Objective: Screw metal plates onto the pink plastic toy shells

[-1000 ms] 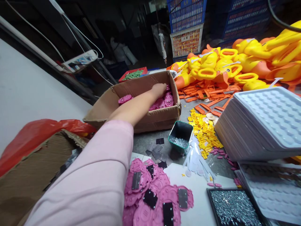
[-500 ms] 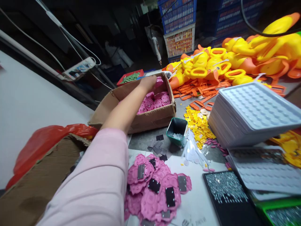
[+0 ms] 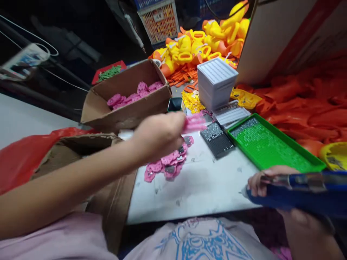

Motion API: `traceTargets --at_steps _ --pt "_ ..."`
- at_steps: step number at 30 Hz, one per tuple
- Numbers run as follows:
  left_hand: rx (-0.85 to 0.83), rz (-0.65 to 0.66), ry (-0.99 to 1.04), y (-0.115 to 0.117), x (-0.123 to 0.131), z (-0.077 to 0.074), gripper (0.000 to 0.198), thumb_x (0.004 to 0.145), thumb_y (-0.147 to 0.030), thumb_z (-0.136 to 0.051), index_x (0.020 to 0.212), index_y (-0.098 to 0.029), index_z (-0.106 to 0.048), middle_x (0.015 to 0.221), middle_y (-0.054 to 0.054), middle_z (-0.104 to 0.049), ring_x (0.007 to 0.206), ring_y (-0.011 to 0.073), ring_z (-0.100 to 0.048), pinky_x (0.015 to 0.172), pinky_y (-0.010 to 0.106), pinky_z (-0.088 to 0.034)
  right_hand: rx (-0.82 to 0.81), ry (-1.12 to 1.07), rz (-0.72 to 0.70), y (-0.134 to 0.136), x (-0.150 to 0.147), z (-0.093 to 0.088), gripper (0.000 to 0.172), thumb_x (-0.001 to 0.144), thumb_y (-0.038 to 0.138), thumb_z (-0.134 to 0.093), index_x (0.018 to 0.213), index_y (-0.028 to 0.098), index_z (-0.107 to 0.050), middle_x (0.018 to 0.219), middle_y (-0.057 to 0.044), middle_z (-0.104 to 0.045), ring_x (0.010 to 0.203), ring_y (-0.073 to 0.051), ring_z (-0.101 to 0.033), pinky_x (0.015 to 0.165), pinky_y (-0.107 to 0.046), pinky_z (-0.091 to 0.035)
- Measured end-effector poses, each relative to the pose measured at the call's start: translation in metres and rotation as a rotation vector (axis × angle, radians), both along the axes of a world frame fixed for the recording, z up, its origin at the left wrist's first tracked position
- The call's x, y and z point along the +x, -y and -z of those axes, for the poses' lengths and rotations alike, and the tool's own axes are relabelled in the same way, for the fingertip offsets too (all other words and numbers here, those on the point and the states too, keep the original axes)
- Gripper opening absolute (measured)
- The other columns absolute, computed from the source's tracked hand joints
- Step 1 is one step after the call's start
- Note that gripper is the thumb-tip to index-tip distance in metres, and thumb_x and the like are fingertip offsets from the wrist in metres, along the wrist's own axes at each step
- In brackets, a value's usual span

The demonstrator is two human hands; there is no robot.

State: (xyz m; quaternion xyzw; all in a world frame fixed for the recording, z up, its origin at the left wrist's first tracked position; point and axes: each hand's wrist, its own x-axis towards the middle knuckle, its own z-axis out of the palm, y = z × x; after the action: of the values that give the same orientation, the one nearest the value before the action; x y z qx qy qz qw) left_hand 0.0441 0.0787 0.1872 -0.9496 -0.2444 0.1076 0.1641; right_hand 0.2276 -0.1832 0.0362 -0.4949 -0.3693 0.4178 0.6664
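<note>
My left hand [image 3: 162, 133], blurred by motion, is closed on a small stack of pink plastic parts [image 3: 196, 122] above the white work surface. Below it lies a pile of similar pink parts [image 3: 154, 168], some bearing black or grey plates. Behind the hand, a cardboard box [image 3: 130, 113] contains more pink pieces [image 3: 135, 96]. At the lower right my right hand [image 3: 268, 180] grips a blue electric screwdriver [image 3: 292, 193], its tip pointing left over the white sheet [image 3: 206, 195].
A black screw tray [image 3: 221, 144] and a green tray [image 3: 287, 150] lie to the right. Behind them stand stacked white trays [image 3: 217, 85] and a dark green cup [image 3: 175, 104]. Yellow duck-shaped parts [image 3: 187, 45] are heaped at the back, red bags [image 3: 303, 104] at right.
My left hand has come out of the cardboard box with pink parts, moving back toward me over the pile. The view has swung right, bringing my right hand and the screwdriver into sight.
</note>
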Motion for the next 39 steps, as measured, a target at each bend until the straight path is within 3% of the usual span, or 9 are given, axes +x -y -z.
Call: traceTargets --at_steps 2,5,7,9,19,26,31,35,39 --pt "-0.142 0.120 -0.062 0.040 0.002 0.034 0.024 0.078 -0.021 -0.044 0.097 -0.019 -0.058 0.083 0.012 -0.065 0.074 0.0237 -0.063 0.059 0.035 -0.047 0.107 -0.083 -0.030 0.001 -0.005 -0.014 0.046 0.073 0.052 -0.065 0.113 0.031 -0.056 0.074 -0.003 -0.058 0.069 -0.019 -0.058 0.064 -0.037 -0.052" --pt "-0.202 0.213 -0.061 0.073 0.002 0.086 0.028 0.082 -0.010 -0.037 0.096 -0.015 -0.061 0.083 0.015 -0.065 0.070 0.0236 -0.064 0.054 0.033 -0.044 0.112 -0.103 -0.021 0.006 -0.007 -0.023 0.042 0.072 0.046 -0.065 0.110 0.030 -0.058 0.074 -0.003 -0.057 0.068 -0.019 -0.057 0.062 -0.037 -0.051" --pt "-0.187 0.208 -0.047 0.083 0.000 0.109 0.031 0.084 -0.007 -0.034 0.096 -0.013 -0.062 0.081 0.017 -0.065 0.067 0.0241 -0.064 0.051 0.032 -0.042 0.113 -0.088 -0.023 0.014 -0.007 -0.023 0.043 0.071 0.046 -0.065 0.110 0.031 -0.058 0.074 -0.003 -0.057 0.068 -0.019 -0.056 0.060 -0.037 -0.050" --pt "-0.168 0.194 -0.041 0.089 -0.001 0.123 0.032 0.085 -0.006 -0.033 0.097 -0.010 -0.062 0.080 0.018 -0.065 0.065 0.0252 -0.064 0.049 0.031 -0.040 0.132 -0.079 -0.040 0.024 -0.008 -0.021 0.042 0.071 0.046 -0.065 0.109 0.031 -0.058 0.072 -0.003 -0.057 0.066 -0.018 -0.056 0.059 -0.036 -0.050" --pt "-0.125 0.238 -0.049 0.108 -0.014 0.153 0.027 0.088 -0.008 -0.038 0.102 -0.010 -0.060 0.086 0.017 -0.065 0.073 0.0265 -0.066 0.057 0.032 -0.047 0.185 -0.139 0.032 0.046 -0.012 -0.019 0.041 0.069 0.038 -0.067 0.108 0.028 -0.062 0.072 -0.004 -0.058 0.065 -0.017 -0.057 0.056 -0.032 -0.052" --pt "-0.156 0.307 -0.057 0.109 -0.028 0.154 0.031 0.083 -0.007 -0.043 0.111 -0.014 -0.055 0.115 0.019 -0.061 0.079 0.0226 -0.064 0.064 0.034 -0.049 0.177 -0.144 0.010 0.042 -0.012 -0.018 0.041 0.068 0.038 -0.067 0.107 0.028 -0.062 0.073 -0.004 -0.060 0.065 -0.018 -0.059 0.057 -0.033 -0.053" --pt "-0.228 0.361 -0.036 0.095 -0.034 0.158 0.017 0.087 -0.016 -0.048 0.100 -0.016 -0.059 0.114 0.016 -0.061 0.087 0.0219 -0.060 0.073 0.034 -0.049 0.149 -0.133 0.028 0.042 -0.012 -0.023 0.042 0.065 0.042 -0.069 0.104 0.029 -0.064 0.069 -0.002 -0.059 0.061 -0.018 -0.058 0.053 -0.034 -0.052" --pt "-0.268 0.368 0.004 0.089 -0.039 0.158 0.019 0.086 -0.029 -0.056 0.101 -0.019 -0.062 0.122 0.015 -0.057 0.096 0.0253 -0.057 0.079 0.038 -0.046 0.166 -0.120 0.049 0.042 -0.012 -0.023 0.043 0.064 0.042 -0.070 0.104 0.028 -0.065 0.070 -0.003 -0.059 0.060 -0.018 -0.058 0.052 -0.034 -0.052" --pt "-0.339 0.334 0.046 0.081 -0.035 0.160 0.020 0.083 -0.030 -0.061 0.098 -0.018 -0.064 0.135 0.018 -0.049 0.116 0.0371 -0.048 0.086 0.048 -0.041 0.142 -0.133 0.083 0.042 -0.013 -0.021 0.044 0.064 0.042 -0.070 0.104 0.027 -0.064 0.071 -0.004 -0.060 0.061 -0.018 -0.058 0.054 -0.034 -0.052"
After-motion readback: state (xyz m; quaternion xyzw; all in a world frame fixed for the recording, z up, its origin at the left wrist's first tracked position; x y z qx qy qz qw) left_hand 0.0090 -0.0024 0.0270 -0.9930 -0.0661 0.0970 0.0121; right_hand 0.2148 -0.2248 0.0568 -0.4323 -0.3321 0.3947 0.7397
